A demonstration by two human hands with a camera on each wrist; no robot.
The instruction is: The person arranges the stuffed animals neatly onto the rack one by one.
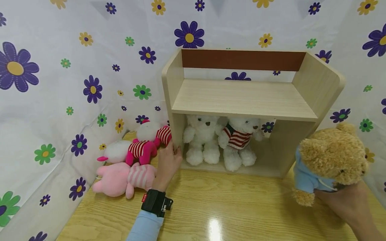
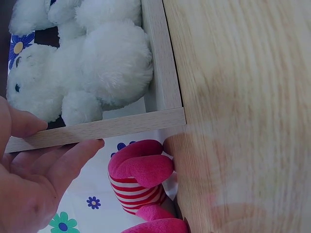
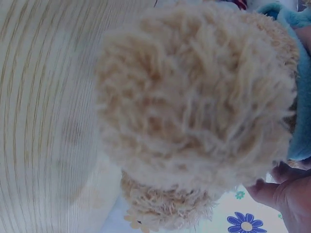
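My left hand (image 1: 167,164) pinches the front edge of the left side panel of a small wooden shelf (image 1: 241,100). In the left wrist view the thumb lies on the inner face of that panel (image 2: 102,128) and the fingers on the outer face. At the right, my right hand (image 1: 346,201) grips a curly brown teddy bear (image 1: 331,154) in a light blue hoodie, tilted beside the shelf. Its fluffy legs fill the right wrist view. Inside the lower compartment sit a plain white bear (image 1: 203,139) and a white bear in a striped top (image 1: 239,140).
Left of the shelf, a pink plush toy (image 1: 114,179) and two white-and-magenta plush toys in striped tops (image 1: 140,150) lie on the wooden table (image 1: 211,207). Flower-patterned cloth (image 1: 114,40) hangs behind and along the sides. The upper shelf board (image 1: 241,98) has a brown back strip above it.
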